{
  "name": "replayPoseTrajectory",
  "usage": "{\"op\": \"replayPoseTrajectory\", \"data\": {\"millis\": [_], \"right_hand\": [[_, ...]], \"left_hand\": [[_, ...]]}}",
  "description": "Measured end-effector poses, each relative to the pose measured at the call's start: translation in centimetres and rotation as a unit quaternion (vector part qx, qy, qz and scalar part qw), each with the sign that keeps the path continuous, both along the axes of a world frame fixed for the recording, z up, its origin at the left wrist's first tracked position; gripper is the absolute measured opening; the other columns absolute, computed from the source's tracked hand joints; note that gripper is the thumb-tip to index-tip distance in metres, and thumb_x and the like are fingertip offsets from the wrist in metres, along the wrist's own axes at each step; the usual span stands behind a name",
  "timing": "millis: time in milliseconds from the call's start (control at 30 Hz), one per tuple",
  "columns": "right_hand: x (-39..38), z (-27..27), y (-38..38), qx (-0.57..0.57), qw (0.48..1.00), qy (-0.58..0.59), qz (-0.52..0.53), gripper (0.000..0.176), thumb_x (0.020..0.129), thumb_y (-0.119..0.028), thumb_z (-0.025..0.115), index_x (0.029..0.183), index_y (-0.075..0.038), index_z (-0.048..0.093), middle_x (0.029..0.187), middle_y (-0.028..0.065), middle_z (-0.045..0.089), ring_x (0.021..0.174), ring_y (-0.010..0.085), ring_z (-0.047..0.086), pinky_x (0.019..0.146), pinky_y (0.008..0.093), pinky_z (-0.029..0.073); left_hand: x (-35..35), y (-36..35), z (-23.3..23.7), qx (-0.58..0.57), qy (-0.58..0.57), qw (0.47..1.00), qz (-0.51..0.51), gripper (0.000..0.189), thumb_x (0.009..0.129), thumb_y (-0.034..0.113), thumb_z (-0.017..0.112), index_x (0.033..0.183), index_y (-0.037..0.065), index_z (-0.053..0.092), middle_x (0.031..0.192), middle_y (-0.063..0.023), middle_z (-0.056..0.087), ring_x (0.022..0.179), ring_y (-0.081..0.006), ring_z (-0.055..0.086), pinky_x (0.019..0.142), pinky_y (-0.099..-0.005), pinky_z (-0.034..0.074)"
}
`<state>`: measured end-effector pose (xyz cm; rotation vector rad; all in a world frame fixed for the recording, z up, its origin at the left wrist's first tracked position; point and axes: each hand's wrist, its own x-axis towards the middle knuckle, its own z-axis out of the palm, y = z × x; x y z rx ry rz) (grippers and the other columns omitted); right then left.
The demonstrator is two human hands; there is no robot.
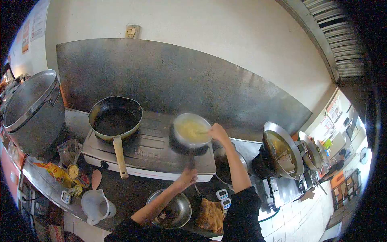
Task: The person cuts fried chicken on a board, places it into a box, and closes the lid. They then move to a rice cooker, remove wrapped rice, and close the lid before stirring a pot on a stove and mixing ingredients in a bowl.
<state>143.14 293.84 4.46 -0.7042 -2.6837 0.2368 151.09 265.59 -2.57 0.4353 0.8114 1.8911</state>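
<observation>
A pan (192, 130) with pale yellow contents is at the right side of the two-burner stove (151, 154). My left hand (186, 178) is closed around the dark handle of this pan, in front of it. Over the pan's right rim, my right hand (217, 132) grips a thin utensil (202, 132) whose far end is in the yellow contents. The utensil's tip cannot be made out. On the left burner rests a dark frying pan (116, 117) with a wooden handle pointing toward me.
Below the stove are a metal bowl (173, 209), a brown cloth (211, 215), two timers (223, 198) and a plastic jug (96, 205). A large pot (34, 111) stands at left. Large woks (283, 151) line the right. A person (336, 164) is in the far right background.
</observation>
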Motion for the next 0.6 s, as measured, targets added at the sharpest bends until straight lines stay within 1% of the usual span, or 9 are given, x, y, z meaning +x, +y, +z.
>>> {"op": "replayPoseTrajectory", "data": {"millis": [67, 167, 200, 267, 300, 367, 467, 567, 600], "right_hand": [[0.7, 1.1, 0.3, -0.051, 0.994, 0.019, 0.095, 0.023, 0.059, -0.021, 0.066, 0.059, 0.001, 0.061, 0.056, 0.0204, 0.056, 0.052, 0.0321, 0.057, 0.052, 0.039, 0.045], [1.1, 1.5, -1.4, -0.009, 1.0, -0.008, -0.025, 0.021, 0.058, -0.019, 0.064, 0.058, 0.001, 0.06, 0.056, 0.0201, 0.055, 0.049, 0.0292, 0.057, 0.05, 0.0378, 0.044], [1.3, 2.0, -1.6, -0.038, 0.999, -0.019, 0.017, 0.021, 0.058, -0.019, 0.064, 0.058, 0.002, 0.06, 0.056, 0.0202, 0.055, 0.049, 0.0297, 0.057, 0.05, 0.0381, 0.044], [1.5, 3.2, -1.7, -0.092, 0.99, -0.04, 0.102, 0.02, 0.057, -0.018, 0.062, 0.057, 0.003, 0.058, 0.055, 0.0205, 0.055, 0.05, 0.0306, 0.057, 0.051, 0.0389, 0.044], [1.1, 1.9, -0.8, -0.054, 0.997, -0.002, 0.064, 0.021, 0.057, -0.018, 0.063, 0.056, 0.003, 0.057, 0.053, 0.0196, 0.054, 0.048, 0.0281, 0.056, 0.05, 0.0382, 0.044], [-0.1, -0.6, 0.5, 0.024, 0.997, 0.075, -0.013, 0.023, 0.057, -0.018, 0.063, 0.055, 0.004, 0.056, 0.049, 0.0177, 0.052, 0.044, 0.0231, 0.053, 0.049, 0.037, 0.043], [0.6, 1.5, -0.2, -0.05, 0.994, -0.029, 0.096, 0.023, 0.058, -0.018, 0.063, 0.054, 0.004, 0.056, 0.047, 0.0159, 0.051, 0.042, 0.0212, 0.051, 0.049, 0.0359, 0.042], [0.4, 1.5, -0.6, -0.049, 0.997, 0.057, 0.037, 0.024, 0.057, -0.019, 0.064, 0.053, 0.003, 0.056, 0.046, 0.0153, 0.05, 0.042, 0.0177, 0.05, 0.046, 0.0341, 0.041], [0.6, 1.8, -1.0, -0.05, 0.997, 0.02, 0.047, 0.024, 0.058, -0.019, 0.064, 0.054, 0.003, 0.057, 0.047, 0.016, 0.051, 0.044, 0.019, 0.052, 0.047, 0.0345, 0.042]], "left_hand": [[-0.1, 0.0, 0.0, 0.02, 0.021, 1.0, -0.001, 0.017, 0.088, 0.023, 0.049, 0.079, 0.016, 0.037, 0.066, 0.0059, 0.032, 0.058, -0.006, 0.034, 0.05, -0.0219, 0.029], [-0.4, -0.4, -0.1, 0.013, 0.053, 0.998, -0.02, 0.017, 0.089, 0.024, 0.05, 0.08, 0.016, 0.037, 0.068, 0.006, 0.032, 0.06, -0.0061, 0.035, 0.052, -0.0215, 0.03], [-0.5, -0.5, -0.1, 0.004, 0.065, 0.997, -0.03, 0.017, 0.089, 0.025, 0.05, 0.08, 0.016, 0.037, 0.069, 0.006, 0.033, 0.061, -0.0061, 0.036, 0.053, -0.0213, 0.031], [0.2, -0.9, 1.4, -0.011, 0.012, 1.0, 0.003, 0.017, 0.089, 0.025, 0.049, 0.08, 0.016, 0.038, 0.07, 0.0059, 0.034, 0.063, -0.0059, 0.037, 0.055, -0.0209, 0.031], [0.6, -1.2, 2.0, -0.02, -0.016, 1.0, 0.017, 0.017, 0.089, 0.026, 0.048, 0.08, 0.016, 0.038, 0.071, 0.0058, 0.034, 0.064, -0.0058, 0.037, 0.056, -0.0207, 0.032], [-0.1, -0.3, -0.5, 0.002, 0.012, 1.0, -0.017, 0.018, 0.089, 0.027, 0.048, 0.08, 0.015, 0.039, 0.071, 0.0057, 0.036, 0.063, -0.0058, 0.038, 0.055, -0.0207, 0.033], [-0.5, 0.3, -1.7, 0.014, 0.024, 1.0, -0.013, 0.018, 0.089, 0.028, 0.049, 0.079, 0.015, 0.041, 0.07, 0.0053, 0.038, 0.061, -0.0062, 0.039, 0.053, -0.0209, 0.033], [-0.6, 0.2, -1.3, -0.033, 0.054, 0.998, -0.016, 0.018, 0.088, 0.027, 0.049, 0.079, 0.014, 0.041, 0.067, 0.005, 0.038, 0.059, -0.0066, 0.039, 0.051, -0.0213, 0.034], [-0.7, 0.0, -1.0, -0.057, 0.071, 0.996, -0.022, 0.018, 0.088, 0.026, 0.049, 0.079, 0.013, 0.041, 0.066, 0.0049, 0.038, 0.058, -0.0067, 0.04, 0.05, -0.0214, 0.034]]}}
